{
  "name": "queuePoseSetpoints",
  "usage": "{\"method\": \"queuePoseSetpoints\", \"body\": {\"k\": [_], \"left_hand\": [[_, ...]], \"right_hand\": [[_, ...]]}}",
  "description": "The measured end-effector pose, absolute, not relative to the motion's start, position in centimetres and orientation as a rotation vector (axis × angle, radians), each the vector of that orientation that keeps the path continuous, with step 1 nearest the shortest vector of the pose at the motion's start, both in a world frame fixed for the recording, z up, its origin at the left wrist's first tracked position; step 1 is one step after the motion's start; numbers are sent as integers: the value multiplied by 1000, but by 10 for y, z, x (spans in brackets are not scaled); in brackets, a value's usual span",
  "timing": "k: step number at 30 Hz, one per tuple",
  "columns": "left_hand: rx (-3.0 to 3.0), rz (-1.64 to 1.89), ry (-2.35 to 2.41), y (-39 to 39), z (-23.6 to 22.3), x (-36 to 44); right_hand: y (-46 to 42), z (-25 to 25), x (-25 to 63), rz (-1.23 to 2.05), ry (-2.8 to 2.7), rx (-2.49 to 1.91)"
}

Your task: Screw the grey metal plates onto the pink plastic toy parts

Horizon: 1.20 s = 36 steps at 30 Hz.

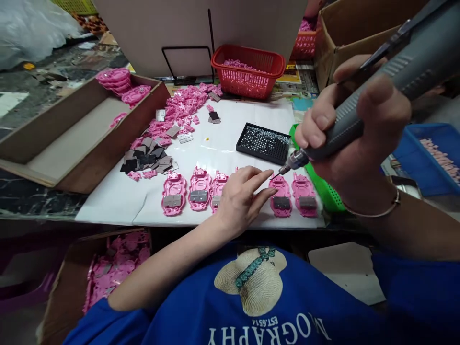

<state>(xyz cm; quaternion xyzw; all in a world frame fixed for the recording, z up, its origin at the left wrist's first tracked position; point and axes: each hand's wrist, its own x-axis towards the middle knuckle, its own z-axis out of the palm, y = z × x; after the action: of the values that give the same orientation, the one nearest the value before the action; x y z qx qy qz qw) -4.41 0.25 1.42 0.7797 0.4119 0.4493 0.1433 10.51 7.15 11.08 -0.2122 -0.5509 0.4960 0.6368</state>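
My right hand [359, 124] is wrapped round a grey electric screwdriver [345, 112], its bit slanting down to the upper end of a pink plastic shell [280, 195] with a dark plate in it. Beside that shell, to its left, my left hand [241, 195] is lowered over the row, thumb and forefinger stretched out and apart. Its palm and other fingers hide part of the row beneath. More pink shells with grey plates lie in line: one shell [174, 194] at the left end, another [304, 195] at the right. Behind them sits a black tray [264, 143] of small screws.
Small pink parts [185, 106] and grey plates [149, 155] are heaped at left, near a long cardboard box [82, 127]. A red basket [247, 72] stands behind, a green basket [323, 187] and blue bin [427, 158] at right. Below the table edge, a box holds pink shells [118, 263].
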Motion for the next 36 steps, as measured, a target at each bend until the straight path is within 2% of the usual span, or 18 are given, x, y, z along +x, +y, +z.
{"method": "queuePoseSetpoints", "body": {"k": [6, 16, 21, 26, 30, 36], "left_hand": [[2102, 1381, 1096, 0, 11, -39], [1949, 1241, 999, 0, 10, -34], [2257, 1242, 1193, -5, 5, -34], [2913, 837, 1048, -13, -4, -19], [3013, 582, 1109, -13, -12, -10], [3022, 595, 1123, -12, -14, -12]], "right_hand": [[54, 106, 107, 1152, -1295, -501], [45, 105, 109, 1187, -1253, -500], [57, 89, 121, 1085, -1278, -523], [69, 67, 126, 1045, -1301, -503], [73, 57, 122, 1035, -1323, -534], [76, 48, 124, 1044, -1418, -495]]}}
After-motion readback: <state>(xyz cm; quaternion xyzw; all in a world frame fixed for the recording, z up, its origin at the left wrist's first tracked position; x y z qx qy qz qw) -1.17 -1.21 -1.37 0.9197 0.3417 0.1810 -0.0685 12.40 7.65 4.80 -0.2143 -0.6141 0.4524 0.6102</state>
